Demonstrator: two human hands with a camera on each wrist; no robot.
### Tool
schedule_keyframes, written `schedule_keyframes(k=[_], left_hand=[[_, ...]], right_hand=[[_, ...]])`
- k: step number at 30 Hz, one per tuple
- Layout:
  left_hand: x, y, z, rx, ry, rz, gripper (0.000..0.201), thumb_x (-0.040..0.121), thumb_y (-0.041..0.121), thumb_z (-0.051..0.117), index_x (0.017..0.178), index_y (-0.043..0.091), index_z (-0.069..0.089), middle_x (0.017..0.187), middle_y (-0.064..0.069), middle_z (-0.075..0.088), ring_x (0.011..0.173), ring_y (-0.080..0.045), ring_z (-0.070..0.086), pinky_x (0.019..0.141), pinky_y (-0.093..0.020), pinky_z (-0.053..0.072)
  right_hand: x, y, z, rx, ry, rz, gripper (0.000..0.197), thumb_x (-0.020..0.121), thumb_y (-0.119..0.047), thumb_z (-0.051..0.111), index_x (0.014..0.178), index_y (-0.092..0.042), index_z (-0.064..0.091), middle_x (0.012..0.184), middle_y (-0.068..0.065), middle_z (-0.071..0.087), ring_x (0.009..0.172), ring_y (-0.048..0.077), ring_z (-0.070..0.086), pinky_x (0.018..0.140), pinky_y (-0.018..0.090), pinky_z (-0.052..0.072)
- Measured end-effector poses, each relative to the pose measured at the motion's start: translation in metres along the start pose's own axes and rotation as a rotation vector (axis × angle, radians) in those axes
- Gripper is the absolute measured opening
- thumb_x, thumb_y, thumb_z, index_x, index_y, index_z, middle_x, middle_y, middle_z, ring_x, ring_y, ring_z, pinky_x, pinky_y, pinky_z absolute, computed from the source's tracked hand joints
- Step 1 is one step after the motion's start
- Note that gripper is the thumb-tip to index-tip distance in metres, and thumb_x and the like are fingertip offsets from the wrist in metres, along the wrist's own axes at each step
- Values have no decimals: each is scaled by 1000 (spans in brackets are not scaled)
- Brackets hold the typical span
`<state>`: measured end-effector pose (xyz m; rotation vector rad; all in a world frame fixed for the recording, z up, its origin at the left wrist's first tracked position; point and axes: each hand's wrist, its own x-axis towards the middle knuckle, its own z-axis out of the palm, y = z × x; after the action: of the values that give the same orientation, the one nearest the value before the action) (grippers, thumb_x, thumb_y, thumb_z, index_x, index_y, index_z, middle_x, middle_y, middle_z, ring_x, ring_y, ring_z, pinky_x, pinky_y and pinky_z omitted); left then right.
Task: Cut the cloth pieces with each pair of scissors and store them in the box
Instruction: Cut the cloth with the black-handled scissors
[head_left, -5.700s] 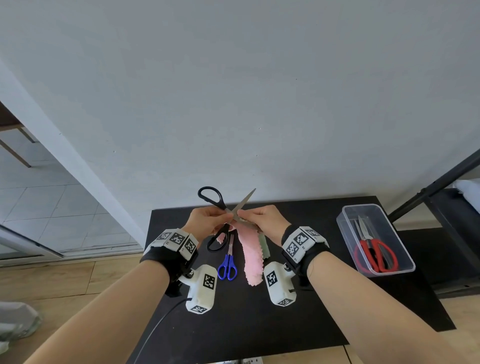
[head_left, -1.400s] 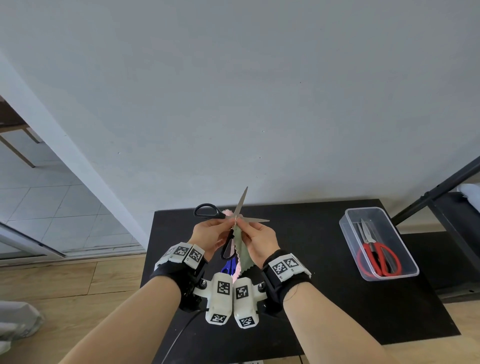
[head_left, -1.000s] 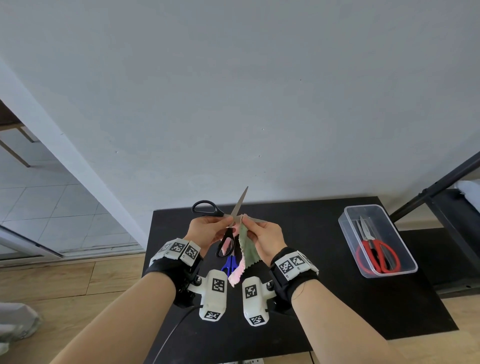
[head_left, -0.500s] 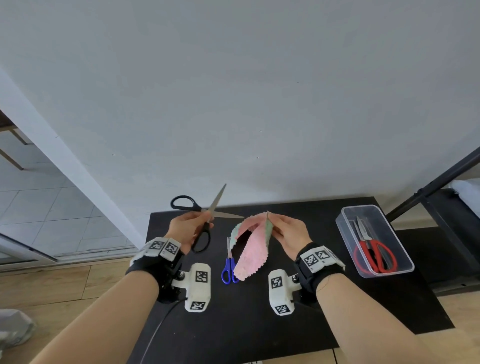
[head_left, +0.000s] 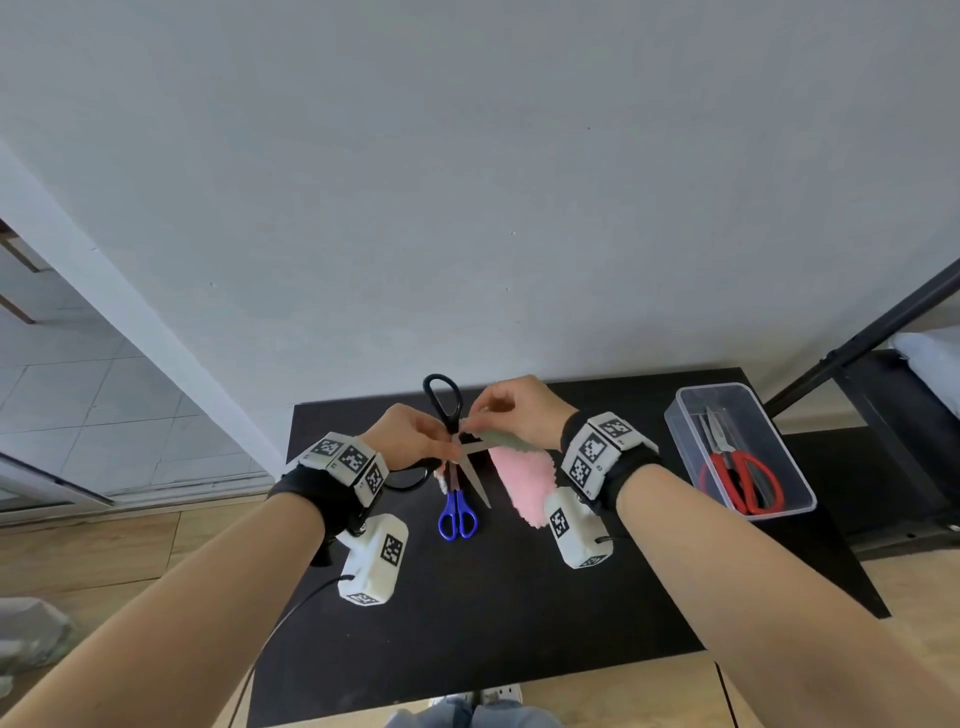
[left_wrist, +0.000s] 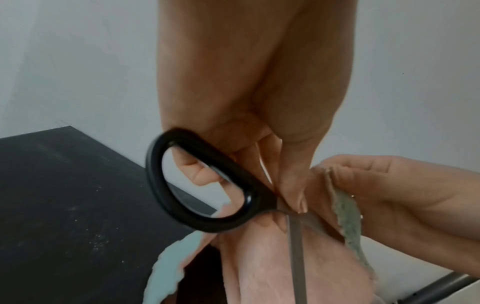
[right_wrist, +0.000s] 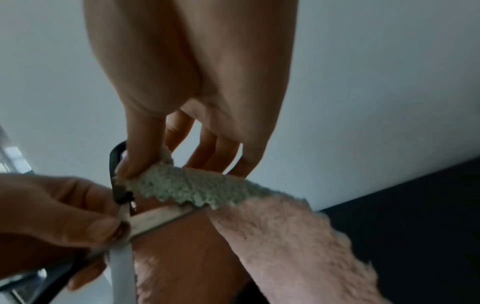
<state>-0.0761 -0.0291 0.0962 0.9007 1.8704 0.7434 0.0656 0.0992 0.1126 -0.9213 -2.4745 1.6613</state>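
Cloth (head_left: 519, 483), pink on 1 face and grey-green on the other, is held up over the middle of the tabletop (head_left: 519, 597), its top edge pinched by the right hand (head_left: 519, 415) with fingers (right_wrist: 140, 152) curled on it, the rest hanging down. Left hand (head_left: 410, 441) grips the black scissors (head_left: 443, 400), fingers curled round the handles, blades parted and pointing down toward the person with the cloth edge at the blade crotch. To cut well, keep the cloth taut, feed it deep between the blades, keep the right fingertips clear, close in 1 firm stroke. Blue scissors (head_left: 457, 517) lie on the tabletop below; red scissors (head_left: 740, 480) already sit in the clear box (head_left: 675, 415) at right. Versus 0.5 s ago, the hands were apart with blades pointing up; now they have met and the scissors are flipped over.
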Motion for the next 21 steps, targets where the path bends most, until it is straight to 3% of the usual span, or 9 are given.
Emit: schedule_keyframes(k=[3,7,11,15,21], left_hand=[[-1,4,-1,16,1,9,8,76,17,77,71,15,72,68,4,65,66,-3,56,67,-11,42],[-2,6,-4,33,-2,19,10,76,18,77,71,12,72,70,0,64,68,-8,55,69,-16,43],[-3,8,-5,65,-36,62,15,77,21,76,64,16,70,68,-1,65,71,-9,55,73,-18,44],[-4,8,-6,121,-72,89,15,79,17,74,66,13,68,66,-3,66,68,-14,58,78,-27,49],[-4,4,-10,132,-74,81,8,82,12,70,77,5,72,56,2,64,53,-2,57,60,-7,43]], right_hand=[[-1,0,5,-56,-75,21,11,79,-18,76,88,-13,72,82,1,69,75,6,61,70,16,47],[0,2,6,-58,-87,68,16,74,-20,80,88,-15,74,86,4,72,83,13,64,84,27,50],[4,-2,7,-190,-146,67,19,78,-22,76,94,-11,74,86,4,72,84,15,65,81,26,48],[5,-1,8,-294,-197,50,18,82,-23,72,96,-11,73,76,-7,64,71,3,56,74,22,41],[2,8,-3,-323,-202,51,12,84,-23,70,94,-16,73,76,-13,63,74,1,56,74,19,40]])
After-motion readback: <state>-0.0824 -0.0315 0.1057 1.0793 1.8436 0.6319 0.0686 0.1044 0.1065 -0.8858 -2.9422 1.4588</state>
